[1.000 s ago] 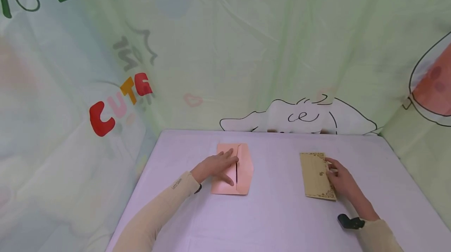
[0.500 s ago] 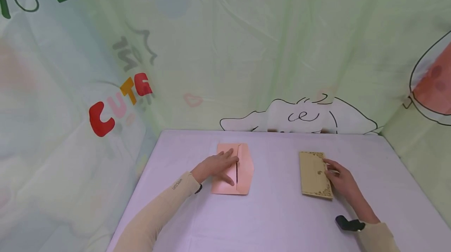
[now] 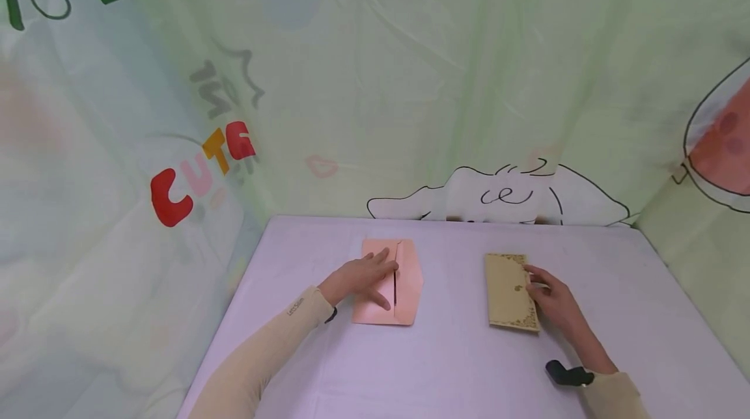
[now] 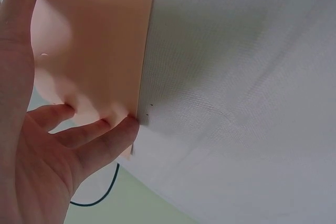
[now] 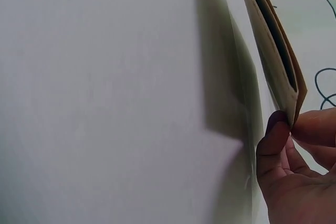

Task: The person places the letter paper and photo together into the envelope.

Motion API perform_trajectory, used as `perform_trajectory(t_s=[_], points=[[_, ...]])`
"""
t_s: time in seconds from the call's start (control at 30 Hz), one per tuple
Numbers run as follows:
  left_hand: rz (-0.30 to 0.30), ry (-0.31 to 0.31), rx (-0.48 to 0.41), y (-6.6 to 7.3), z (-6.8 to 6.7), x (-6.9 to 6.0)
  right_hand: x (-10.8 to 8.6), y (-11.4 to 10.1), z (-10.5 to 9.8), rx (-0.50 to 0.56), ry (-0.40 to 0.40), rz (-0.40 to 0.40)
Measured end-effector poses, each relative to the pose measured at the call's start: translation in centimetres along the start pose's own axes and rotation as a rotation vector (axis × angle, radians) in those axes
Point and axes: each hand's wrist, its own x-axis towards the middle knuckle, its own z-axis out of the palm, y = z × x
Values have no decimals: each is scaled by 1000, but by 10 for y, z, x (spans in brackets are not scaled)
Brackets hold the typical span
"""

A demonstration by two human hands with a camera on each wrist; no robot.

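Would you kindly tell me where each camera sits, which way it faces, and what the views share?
Head: worn on the person's head, facing forward and down over the table; left hand, right hand, left sleeve and right sleeve show.
Left wrist: worn there, facing the pink envelope; only the left hand shows, touching it.
Right wrist: worn there, facing the tan card nearly edge-on; only the right hand shows, pinching it.
Shared: head and left wrist both show the pink envelope; head and right wrist, the tan card.
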Motion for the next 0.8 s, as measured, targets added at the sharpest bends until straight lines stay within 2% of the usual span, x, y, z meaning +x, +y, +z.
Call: perform_trajectory(t_s=[0.23, 0.8], points=[[-4, 5, 1, 1, 0, -1, 3, -7, 12, -1, 22, -22], [16, 28, 42, -1, 2, 1, 8, -30, 33, 32, -8, -30]])
